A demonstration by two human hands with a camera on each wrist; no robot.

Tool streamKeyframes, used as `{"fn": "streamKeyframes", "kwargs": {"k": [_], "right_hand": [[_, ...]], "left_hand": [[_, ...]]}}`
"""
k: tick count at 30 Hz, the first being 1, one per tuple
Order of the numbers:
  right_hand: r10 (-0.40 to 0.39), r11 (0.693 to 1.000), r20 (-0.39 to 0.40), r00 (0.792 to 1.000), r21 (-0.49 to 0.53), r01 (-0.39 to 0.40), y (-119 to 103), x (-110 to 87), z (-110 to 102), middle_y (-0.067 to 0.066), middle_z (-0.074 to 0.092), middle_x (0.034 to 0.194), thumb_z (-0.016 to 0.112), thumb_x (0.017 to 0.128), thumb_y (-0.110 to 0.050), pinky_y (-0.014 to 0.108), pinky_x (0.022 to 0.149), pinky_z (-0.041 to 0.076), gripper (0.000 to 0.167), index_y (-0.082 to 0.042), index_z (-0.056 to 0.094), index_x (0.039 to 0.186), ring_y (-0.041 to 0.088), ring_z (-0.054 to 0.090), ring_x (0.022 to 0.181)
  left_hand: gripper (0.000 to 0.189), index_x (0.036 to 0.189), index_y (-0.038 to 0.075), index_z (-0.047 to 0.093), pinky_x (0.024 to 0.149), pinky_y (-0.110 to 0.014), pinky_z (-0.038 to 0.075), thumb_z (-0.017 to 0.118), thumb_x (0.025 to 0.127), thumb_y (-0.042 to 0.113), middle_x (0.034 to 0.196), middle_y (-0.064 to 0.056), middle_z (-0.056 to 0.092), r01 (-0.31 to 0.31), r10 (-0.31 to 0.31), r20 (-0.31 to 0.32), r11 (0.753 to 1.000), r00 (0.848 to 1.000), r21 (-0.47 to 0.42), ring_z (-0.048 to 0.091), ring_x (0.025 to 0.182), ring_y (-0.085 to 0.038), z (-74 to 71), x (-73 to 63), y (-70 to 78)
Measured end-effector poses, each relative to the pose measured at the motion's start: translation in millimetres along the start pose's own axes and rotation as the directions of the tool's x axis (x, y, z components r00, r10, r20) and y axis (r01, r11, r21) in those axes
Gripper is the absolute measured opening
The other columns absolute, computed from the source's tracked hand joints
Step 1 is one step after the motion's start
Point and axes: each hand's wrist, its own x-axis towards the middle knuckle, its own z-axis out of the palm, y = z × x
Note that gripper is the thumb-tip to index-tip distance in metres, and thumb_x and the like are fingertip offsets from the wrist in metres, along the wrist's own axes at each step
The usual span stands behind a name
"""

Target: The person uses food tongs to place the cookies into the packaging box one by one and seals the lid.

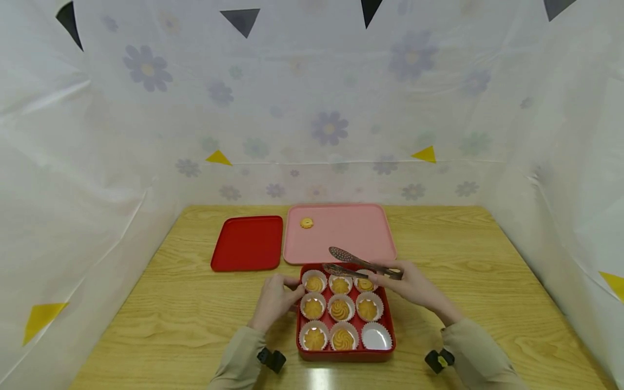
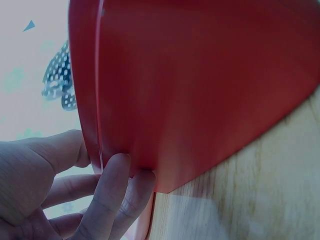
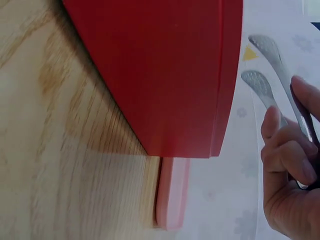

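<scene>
A red box (image 1: 344,355) stands on the table with several white paper cups inside. Most cups hold a piped cookie (image 1: 340,310), while the front-right paper cup (image 1: 377,337) has none. At the box's far left corner, my left hand (image 1: 274,300) grips the wall, with fingertips (image 2: 113,172) against the outside and the thumb by the rim. My right hand (image 1: 410,283) holds metal tongs (image 1: 348,257) with perforated ends above the back row of cups. The tongs' arms stand apart, with nothing between their ends. In the right wrist view, the tongs (image 3: 295,102) rise beyond the box.
Behind the box lies a pink tray (image 1: 348,233) bearing one small cookie (image 1: 306,222) near its left end. To its left is a smaller red tray (image 1: 248,244). A white flowered sheet (image 1: 312,97) hangs around the wooden table (image 1: 468,292).
</scene>
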Motion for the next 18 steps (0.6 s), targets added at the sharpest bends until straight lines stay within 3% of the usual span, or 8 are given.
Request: {"fn": "streamKeyframes", "kwargs": {"k": [4, 9, 15, 18], "right_hand": [[-0.022, 0.998, -0.073, 0.997, -0.063, 0.018, -3.7, 8.0, 2.5, 0.013, 0.071, 0.121, 0.067, 0.096, -0.028, 0.027, 0.083, 0.055, 0.04, -0.009, 0.066, 0.132, 0.01, 0.063, 0.099], [-0.044, 0.993, -0.119, 0.992, -0.116, 0.03, -10.6, 20.3, 3.2, 0.019, 0.07, 0.124, 0.067, 0.097, -0.024, 0.043, 0.092, 0.056, 0.04, -0.004, 0.066, 0.13, 0.029, 0.066, 0.109], [-0.048, 0.985, -0.14, 0.989, -0.172, 0.023, -19.3, 39.6, 2.7, 0.011, 0.073, 0.101, 0.069, 0.095, -0.026, 0.04, 0.082, 0.053, 0.035, -0.003, 0.071, 0.122, 0.016, 0.059, 0.087], [-0.07, 0.977, -0.13, 0.989, -0.21, 0.041, -20.2, 49.7, 0.6, 0.012, 0.074, 0.1, 0.068, 0.096, -0.026, 0.034, 0.075, 0.049, 0.035, -0.001, 0.071, 0.12, 0.013, 0.057, 0.082]], "left_hand": [[0.023, 0.104, 0.0, 0.079, 0.058, -0.024, 0.049, 0.07, 0.087, 0.013, 0.101, -0.016, 0.078, -0.002, 0.002, 0.007, 1.0, 1.0, -0.006, 0.066, 0.07, -0.01, -0.5, 0.0, 0.4], [0.023, 0.104, 0.0, 0.079, 0.058, -0.023, 0.049, 0.071, 0.087, 0.012, 0.1, -0.016, 0.078, -0.012, 0.012, 0.002, 1.0, 1.0, -0.004, 0.065, 0.07, -0.009, -0.8, -0.2, 0.5], [0.022, 0.102, 0.0, 0.079, 0.059, -0.022, 0.048, 0.072, 0.085, 0.012, 0.1, -0.016, 0.078, -0.029, 0.029, -0.006, 1.0, 1.0, 0.004, 0.064, 0.072, -0.01, -1.0, -1.6, 1.2], [0.022, 0.101, -0.001, 0.079, 0.059, -0.022, 0.048, 0.072, 0.085, 0.011, 0.1, -0.016, 0.078, -0.038, 0.038, -0.006, 0.999, 0.999, 0.008, 0.066, 0.073, -0.012, -1.0, -1.7, 1.0]]}}
